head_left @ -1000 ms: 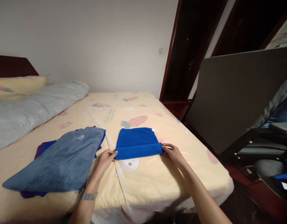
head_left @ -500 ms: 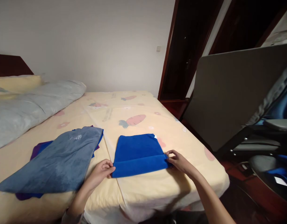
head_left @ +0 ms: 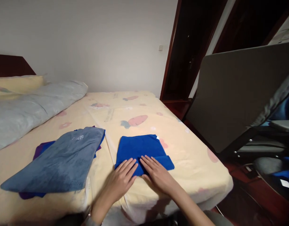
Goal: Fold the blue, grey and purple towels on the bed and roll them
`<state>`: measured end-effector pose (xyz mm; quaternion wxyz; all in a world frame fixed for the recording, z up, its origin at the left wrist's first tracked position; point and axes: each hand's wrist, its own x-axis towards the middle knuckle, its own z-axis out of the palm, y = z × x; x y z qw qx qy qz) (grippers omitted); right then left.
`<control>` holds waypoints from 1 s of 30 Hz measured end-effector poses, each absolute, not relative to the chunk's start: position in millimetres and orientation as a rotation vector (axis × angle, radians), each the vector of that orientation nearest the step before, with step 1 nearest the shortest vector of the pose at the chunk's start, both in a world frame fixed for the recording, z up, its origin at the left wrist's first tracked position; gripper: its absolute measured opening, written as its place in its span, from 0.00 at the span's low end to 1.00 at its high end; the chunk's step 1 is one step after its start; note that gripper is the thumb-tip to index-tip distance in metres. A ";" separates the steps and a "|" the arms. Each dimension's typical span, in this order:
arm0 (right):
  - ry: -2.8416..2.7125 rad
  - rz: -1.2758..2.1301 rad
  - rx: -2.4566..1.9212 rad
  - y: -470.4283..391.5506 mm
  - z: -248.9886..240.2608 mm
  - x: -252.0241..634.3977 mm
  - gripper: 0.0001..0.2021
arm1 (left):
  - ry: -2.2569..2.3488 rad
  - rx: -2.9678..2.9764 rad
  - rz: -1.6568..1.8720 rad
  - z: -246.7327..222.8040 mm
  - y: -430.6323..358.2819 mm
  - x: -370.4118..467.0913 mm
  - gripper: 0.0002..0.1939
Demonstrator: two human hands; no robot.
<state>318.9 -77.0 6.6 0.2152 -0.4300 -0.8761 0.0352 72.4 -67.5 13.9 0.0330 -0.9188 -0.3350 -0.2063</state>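
A blue towel (head_left: 141, 146) lies on the bed, its near edge folded over into a flat band. My left hand (head_left: 123, 177) rests flat on the left part of that band, fingers stretched out. Beside it, my right hand (head_left: 156, 172) lies flat on the middle of the fold with its fingers extended. Both palms face down and neither grips the cloth. A small white tag shows at the towel's far right corner. To the left is a grey-blue towel (head_left: 61, 160) with white lettering, spread over blue and purple cloths (head_left: 40, 150).
The bed (head_left: 186, 157) has a yellow sheet with carrot prints. A grey rolled quilt (head_left: 40, 103) and a yellow pillow (head_left: 19, 84) lie at the left. Right of the bed stands a large grey panel (head_left: 238, 94), near a dark doorway (head_left: 182, 50).
Both hands have let go of the fold's two ends and moved inward, now lying flat on the folded band near its middle. The towel stays in place.
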 end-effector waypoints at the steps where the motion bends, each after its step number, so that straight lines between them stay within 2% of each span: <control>1: -2.479 0.073 -1.172 -76.4 0.7 313.4 0.31 | -0.981 -2.823 -0.575 10.2 -67.2 76.4 0.27; 7: -2.529 0.013 -1.262 -68.6 -16.6 341.5 0.31 | -0.919 -2.830 -0.431 -3.4 -58.4 60.7 0.28; 12: -2.416 0.212 -1.390 -72.9 -8.2 389.6 0.31 | -1.015 -2.921 -0.485 -0.5 -57.9 32.1 0.30; 17: -2.267 0.499 -1.482 -76.0 4.5 408.8 0.36 | -1.312 -3.073 -0.654 4.4 -56.4 18.8 0.35; 20: -2.163 0.604 -1.487 -72.7 12.5 409.0 0.38 | -1.599 -3.172 -0.806 11.3 -55.0 20.1 0.35; 26: -1.807 1.034 -1.463 -56.7 34.9 412.7 0.26 | -2.031 -3.239 -1.164 24.7 -44.6 23.2 0.23; 30: -1.472 1.062 -1.386 -34.6 29.4 417.2 0.20 | -2.205 -2.894 -1.521 18.2 -21.7 23.6 0.23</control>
